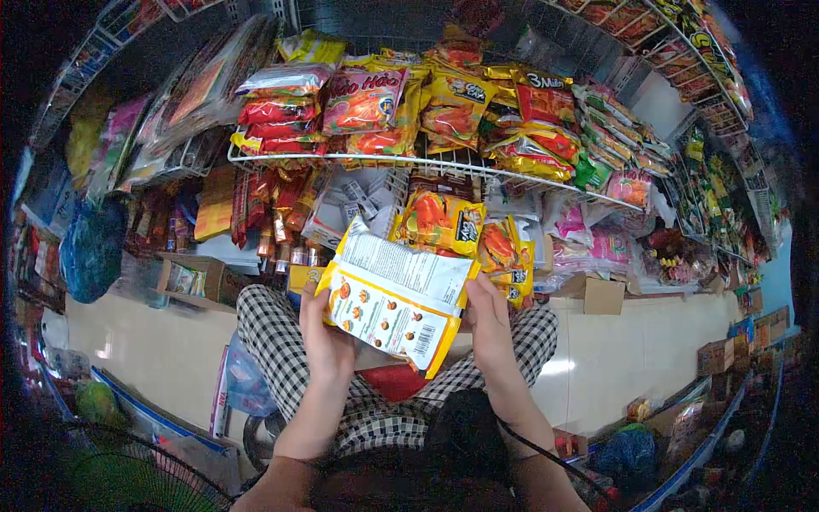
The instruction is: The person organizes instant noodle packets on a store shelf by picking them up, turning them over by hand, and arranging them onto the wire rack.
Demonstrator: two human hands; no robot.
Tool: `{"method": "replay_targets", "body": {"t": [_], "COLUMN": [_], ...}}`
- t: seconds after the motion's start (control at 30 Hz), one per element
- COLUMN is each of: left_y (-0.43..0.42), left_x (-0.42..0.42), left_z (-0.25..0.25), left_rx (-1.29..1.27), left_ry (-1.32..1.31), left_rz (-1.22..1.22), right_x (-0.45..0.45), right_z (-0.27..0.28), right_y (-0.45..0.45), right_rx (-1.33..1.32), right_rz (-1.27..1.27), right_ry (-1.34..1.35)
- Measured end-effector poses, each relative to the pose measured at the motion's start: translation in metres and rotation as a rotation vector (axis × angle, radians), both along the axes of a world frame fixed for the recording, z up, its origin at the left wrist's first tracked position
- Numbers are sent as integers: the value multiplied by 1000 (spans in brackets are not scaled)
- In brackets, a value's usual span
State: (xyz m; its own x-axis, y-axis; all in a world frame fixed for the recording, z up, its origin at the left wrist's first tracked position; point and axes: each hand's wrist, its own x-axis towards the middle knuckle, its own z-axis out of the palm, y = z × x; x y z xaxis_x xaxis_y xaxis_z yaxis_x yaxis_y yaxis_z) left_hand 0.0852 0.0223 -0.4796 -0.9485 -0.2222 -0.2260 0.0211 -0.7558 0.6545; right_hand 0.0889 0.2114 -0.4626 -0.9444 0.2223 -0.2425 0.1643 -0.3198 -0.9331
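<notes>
Between my two hands is a yellow-edged instant noodle packet (388, 294), its printed white back turned up toward me and tilted down to the right. My left hand (328, 341) grips its left edge, the thumb lying along the side. On the right edge, my right hand (488, 328) is closed with its thumb over the border. Just beyond it lie more yellow noodle packets with orange pictures, one behind the held packet (442, 224) and one near my right fingers (505, 256).
A white wire shelf (444, 162) ahead bears stacked noodle packets, among them pink Hao Hao packs (365, 101) and red 3 Mien packs (546, 98). Cardboard boxes stand at left (200, 280) and right (597, 294) on the tiled floor. A fan guard (136, 469) is at lower left.
</notes>
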Motion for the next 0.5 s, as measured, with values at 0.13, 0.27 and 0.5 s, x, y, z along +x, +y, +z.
{"method": "replay_targets", "body": {"t": [0.13, 0.27, 0.5], "left_y": [1, 1, 1], "left_x": [0, 0, 0], "left_z": [2, 1, 1], "left_rx": [-5, 1, 18], "left_ry": [-20, -32, -29], "left_rz": [21, 29, 33], "right_x": [3, 2, 0], "right_z": [17, 18, 3], "right_y": [-11, -11, -6], "right_rx": [-2, 19, 77], "right_rz": [-91, -56, -12], "right_ry": [-54, -19, 45]}}
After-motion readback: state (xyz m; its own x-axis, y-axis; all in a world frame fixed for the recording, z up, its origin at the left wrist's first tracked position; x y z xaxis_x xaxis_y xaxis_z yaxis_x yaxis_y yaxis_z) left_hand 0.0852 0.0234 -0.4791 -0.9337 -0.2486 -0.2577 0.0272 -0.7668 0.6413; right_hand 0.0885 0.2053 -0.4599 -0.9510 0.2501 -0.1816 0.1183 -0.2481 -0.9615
